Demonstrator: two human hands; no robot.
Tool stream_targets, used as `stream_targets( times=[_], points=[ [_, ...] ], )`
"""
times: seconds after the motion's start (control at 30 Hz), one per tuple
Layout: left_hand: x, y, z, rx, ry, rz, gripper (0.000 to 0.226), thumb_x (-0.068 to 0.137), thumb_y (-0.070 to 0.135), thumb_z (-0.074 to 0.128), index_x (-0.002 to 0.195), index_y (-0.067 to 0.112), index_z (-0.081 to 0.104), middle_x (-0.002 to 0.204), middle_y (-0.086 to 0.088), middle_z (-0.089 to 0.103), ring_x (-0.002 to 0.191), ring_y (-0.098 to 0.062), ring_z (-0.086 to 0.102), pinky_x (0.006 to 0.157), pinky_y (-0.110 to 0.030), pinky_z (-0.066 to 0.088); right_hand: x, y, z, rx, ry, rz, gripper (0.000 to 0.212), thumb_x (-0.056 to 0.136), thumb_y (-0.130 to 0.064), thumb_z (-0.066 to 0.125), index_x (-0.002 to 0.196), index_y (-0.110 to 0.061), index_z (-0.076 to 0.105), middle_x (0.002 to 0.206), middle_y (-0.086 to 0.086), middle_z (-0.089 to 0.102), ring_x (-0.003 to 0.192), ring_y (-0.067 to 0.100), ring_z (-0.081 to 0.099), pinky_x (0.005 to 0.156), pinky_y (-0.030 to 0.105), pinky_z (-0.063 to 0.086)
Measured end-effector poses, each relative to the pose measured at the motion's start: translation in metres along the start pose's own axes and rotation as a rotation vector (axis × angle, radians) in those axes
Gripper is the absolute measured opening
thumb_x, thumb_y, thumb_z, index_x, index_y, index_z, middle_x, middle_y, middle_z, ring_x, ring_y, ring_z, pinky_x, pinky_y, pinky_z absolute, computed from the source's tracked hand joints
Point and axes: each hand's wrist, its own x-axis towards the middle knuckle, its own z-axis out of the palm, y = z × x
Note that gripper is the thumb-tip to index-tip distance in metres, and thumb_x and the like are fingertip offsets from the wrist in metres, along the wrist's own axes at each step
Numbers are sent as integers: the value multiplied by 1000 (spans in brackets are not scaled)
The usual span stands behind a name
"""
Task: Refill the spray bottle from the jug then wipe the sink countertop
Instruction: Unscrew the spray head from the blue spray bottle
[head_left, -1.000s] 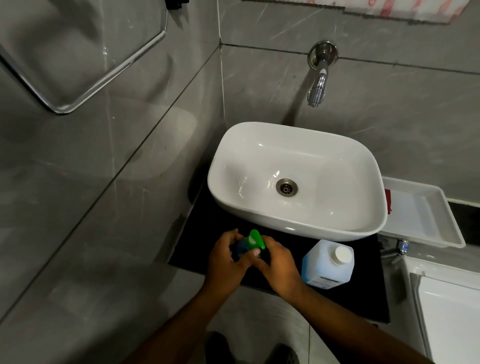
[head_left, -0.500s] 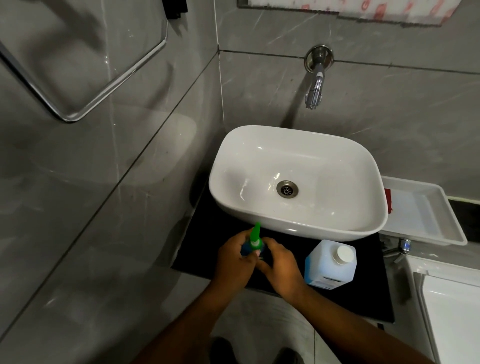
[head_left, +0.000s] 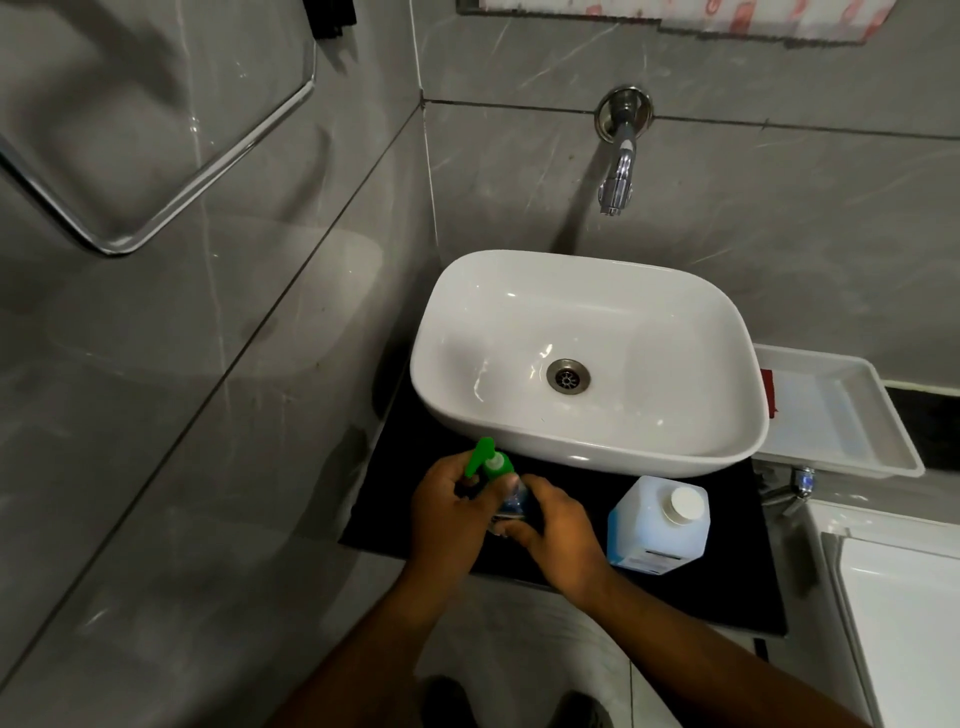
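Note:
A spray bottle with a green trigger head (head_left: 491, 464) and a bluish clear body stands on the black countertop (head_left: 727, 582) in front of the white basin (head_left: 587, 358). My left hand (head_left: 449, 512) is closed around the green head from the left. My right hand (head_left: 558, 535) grips the bottle's body from the right and hides most of it. A translucent jug (head_left: 657, 525) with a white cap and blue liquid stands on the countertop just right of my right hand, untouched.
A chrome tap (head_left: 618, 171) juts from the grey tiled wall above the basin. A white plastic tray (head_left: 836, 415) with a red item at its left edge sits right of the basin. A white fixture (head_left: 904, 623) fills the lower right corner. A chrome rail (head_left: 208, 166) hangs on the left wall.
The green spray head has turned between my hands: its nozzle pointed right, then up, and now tilts to the upper left. Both hands stay on the bottle. The jug has not moved.

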Motion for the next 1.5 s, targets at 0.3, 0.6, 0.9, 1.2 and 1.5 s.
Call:
stream_targets(
  times=[0.3,0.6,0.9,1.2,1.5],
  points=[
    [13,27,-23,-266,6,-143,10,77,17,73,84,24,75,84,4,77,79,-3,70,55,-8,48,1,2,2,-11,3,32,54,75,-34,77,123,-23,56,114,-3,64,101,7,59,88,18,46],
    [5,38,-17,-272,-13,-147,13,80,7,70,82,20,73,77,5,76,71,0,70,51,-8,47,1,3,0,-23,-12,36,58,76,-36,76,128,-23,53,119,-1,63,104,9,59,92,23,47],
    [1,43,-9,-260,-42,-158,30,81,5,68,111,7,67,80,7,75,71,3,69,50,-5,46,0,2,-1,-10,-25,24,56,76,-34,77,126,-24,54,117,-1,64,102,9,59,89,20,46],
    [1,43,-10,-259,-49,-185,30,81,6,68,110,8,67,76,11,76,71,3,69,47,-5,45,1,0,-2,-10,-37,18,53,76,-32,77,124,-24,55,115,-1,65,101,8,59,87,17,45],
    [1,42,-11,-295,-42,-211,26,80,6,69,105,14,69,78,9,77,73,2,70,47,-5,45,0,0,-2,-9,-33,29,53,76,-32,77,123,-27,55,114,-3,64,99,6,59,83,10,41]
  ],
)
